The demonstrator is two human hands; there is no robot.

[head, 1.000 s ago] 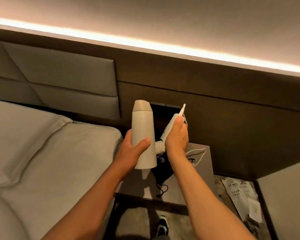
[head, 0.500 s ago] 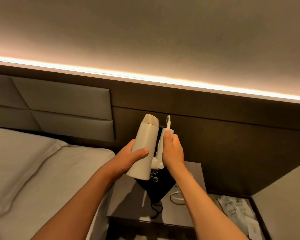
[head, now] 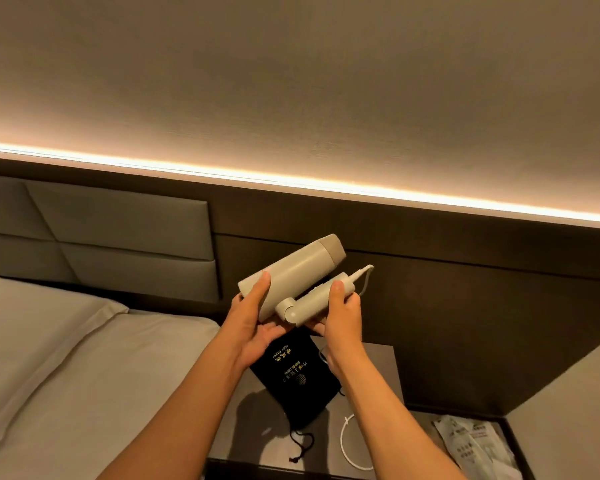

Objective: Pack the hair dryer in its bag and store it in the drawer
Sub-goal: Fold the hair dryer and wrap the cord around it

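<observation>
I hold a cream hair dryer [head: 298, 268] in the air above the nightstand, its barrel tilted up to the right. My left hand [head: 253, 320] grips the rear of the barrel. My right hand [head: 342, 313] is closed around the handle, which is folded close along the barrel. The white cord [head: 349, 441] runs from the handle's end down behind my right arm and loops on the nightstand. A black drawstring bag [head: 298, 379] with gold lettering lies flat on the nightstand [head: 378, 362] under my hands. No drawer is visible.
A bed with a grey pillow [head: 32, 341] and padded headboard [head: 118, 237] fills the left. A dark wood wall panel with a light strip runs behind. Printed plastic packets [head: 475, 445] lie on the floor at the lower right, beside a grey surface.
The dryer has swung from nearly upright to slanting up and right, and the handle has folded against the barrel. The camera has tilted upward, showing more wall.
</observation>
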